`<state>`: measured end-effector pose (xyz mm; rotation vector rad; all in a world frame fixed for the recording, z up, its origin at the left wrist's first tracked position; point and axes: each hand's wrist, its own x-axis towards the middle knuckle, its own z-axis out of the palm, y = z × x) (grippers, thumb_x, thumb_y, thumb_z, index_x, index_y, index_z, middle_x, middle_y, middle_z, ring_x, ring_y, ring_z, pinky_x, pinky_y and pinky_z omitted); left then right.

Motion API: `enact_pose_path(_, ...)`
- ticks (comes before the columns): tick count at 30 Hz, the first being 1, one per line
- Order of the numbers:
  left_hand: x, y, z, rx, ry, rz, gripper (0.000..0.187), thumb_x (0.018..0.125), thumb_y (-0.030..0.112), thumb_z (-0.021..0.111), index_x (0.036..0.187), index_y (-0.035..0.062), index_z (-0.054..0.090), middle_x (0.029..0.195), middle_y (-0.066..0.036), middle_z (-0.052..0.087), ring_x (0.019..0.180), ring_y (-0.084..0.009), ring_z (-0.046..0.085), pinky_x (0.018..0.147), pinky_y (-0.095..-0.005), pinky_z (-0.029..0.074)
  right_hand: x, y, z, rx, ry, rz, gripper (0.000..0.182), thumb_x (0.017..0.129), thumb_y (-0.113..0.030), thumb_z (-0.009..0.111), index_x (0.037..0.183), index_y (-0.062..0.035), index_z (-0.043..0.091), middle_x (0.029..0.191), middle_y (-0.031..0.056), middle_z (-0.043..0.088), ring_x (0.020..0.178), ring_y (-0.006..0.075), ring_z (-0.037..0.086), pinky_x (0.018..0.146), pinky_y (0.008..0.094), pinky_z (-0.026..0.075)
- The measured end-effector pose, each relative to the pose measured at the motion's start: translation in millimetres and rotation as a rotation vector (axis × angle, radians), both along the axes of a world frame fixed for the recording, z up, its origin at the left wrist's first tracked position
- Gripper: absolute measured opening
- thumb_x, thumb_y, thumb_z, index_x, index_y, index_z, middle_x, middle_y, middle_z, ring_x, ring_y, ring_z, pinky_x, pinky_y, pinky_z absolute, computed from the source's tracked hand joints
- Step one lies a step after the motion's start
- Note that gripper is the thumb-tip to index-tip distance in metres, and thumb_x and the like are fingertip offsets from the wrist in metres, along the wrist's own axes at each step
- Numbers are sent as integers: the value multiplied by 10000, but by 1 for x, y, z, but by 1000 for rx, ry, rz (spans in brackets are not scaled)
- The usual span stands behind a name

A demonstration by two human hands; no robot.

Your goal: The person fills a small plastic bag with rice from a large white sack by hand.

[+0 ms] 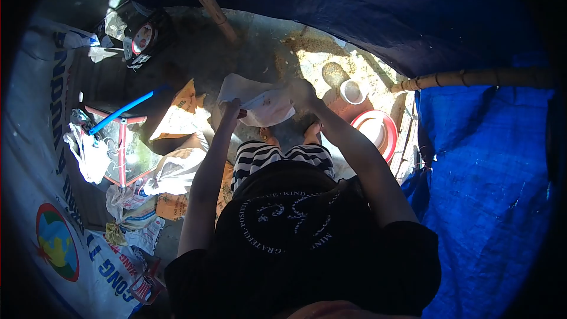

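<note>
A pale cloth-like sheet [260, 103] hangs before the person, just beyond the feet [313, 132] in view, spanning 2 hands. The left hand's [232, 108] grip is closed on its edge, seemingly keeping it spread off the floor [251, 44]. The right hand [304, 94] meets the opposite end; blur hides its grip. A red-rimmed basin [394, 134] sits nearby, probably for easy reach.

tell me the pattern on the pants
The pants have black and white stripes, shown in the head view.
</note>
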<state>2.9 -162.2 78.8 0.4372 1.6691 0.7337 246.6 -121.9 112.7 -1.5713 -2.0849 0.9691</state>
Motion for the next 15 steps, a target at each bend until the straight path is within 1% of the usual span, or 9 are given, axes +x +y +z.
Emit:
enact_pose_path(2, 0, -1, 41, -25, -64, 59, 254, 733, 155, 504, 838, -71, 454, 597, -114, 526, 404, -197, 527, 370, -272, 460, -2, 14, 51, -196, -94, -27, 239, 693, -56, 437, 868, -74, 599, 795, 165, 582, 785, 263, 567, 736, 373, 428)
enact_pose_path(5, 1, -7, 118, 143, 2, 17, 393, 734, 159, 533, 947, -108, 337, 576, -157, 508, 407, -190, 524, 382, -269, 451, 1, 19, 102, -149, 25, 43, 241, 693, -40, 422, 867, -57, 588, 765, 154, 586, 702, 254, 578, 670, 339, 448)
enact_pose_path(7, -8, -10, 137, 157, -11, -33, 471, 742, 142, 526, 1006, -102, 222, 550, -166, 497, 411, -192, 526, 368, -265, 437, -3, 18, 132, -122, 97, 104, 249, 693, -23, 414, 874, -54, 582, 745, 142, 589, 655, 241, 583, 629, 312, 458)
enact_pose_path(8, -10, -8, 136, 159, -11, -31, 471, 742, 142, 526, 1006, -102, 222, 550, -166, 497, 411, -192, 526, 368, -265, 437, -5, 19, 146, -236, 168, 80, 260, 703, -23, 406, 901, -55, 572, 749, 147, 590, 655, 235, 585, 625, 311, 457)
enact_pose_path(10, -10, -6, 126, 193, -6, -94, 396, 741, 148, 531, 968, -74, 293, 562, -152, 513, 429, -194, 539, 376, -265, 446, -7, 20, 138, -341, 236, 53, 272, 712, -23, 399, 927, -56, 562, 753, 151, 590, 654, 229, 586, 621, 310, 456)
enact_pose_path(12, -5, -13, 74, 47, -67, -102, 287, 768, 233, 467, 885, -26, 430, 570, -122, 541, 445, -180, 549, 396, -270, 456, -10, 12, 76, -176, 209, -55, 288, 726, -44, 406, 984, -57, 531, 752, 151, 592, 654, 234, 588, 625, 320, 455)
enact_pose_path(13, -2, -18, 42, -10, -12, -114, 305, 783, 272, 420, 833, -19, 494, 563, -112, 546, 442, -166, 546, 404, -267, 452, -8, 7, 59, -258, -95, 22, 325, 729, -65, 419, 1046, -67, 492, 797, 154, 591, 696, 252, 587, 651, 336, 454)
enact_pose_path(14, -4, -24, 3, -140, 82, -217, 347, 764, 310, 438, 892, -10, 478, 538, -90, 543, 432, -158, 537, 405, -265, 443, 0, -6, 8, -209, -182, 59, 331, 727, -77, 429, 1053, -78, 489, 820, 157, 587, 721, 265, 582, 666, 345, 451)
enact_pose_path(15, -14, -34, -32, -196, 65, -360, 416, 748, 355, 462, 952, -8, 450, 661, -103, 564, 544, -182, 559, 494, -300, 455, 8, -16, -31, -160, -271, 97, 338, 726, -89, 438, 1060, -89, 487, 843, 160, 582, 747, 279, 577, 682, 354, 447)
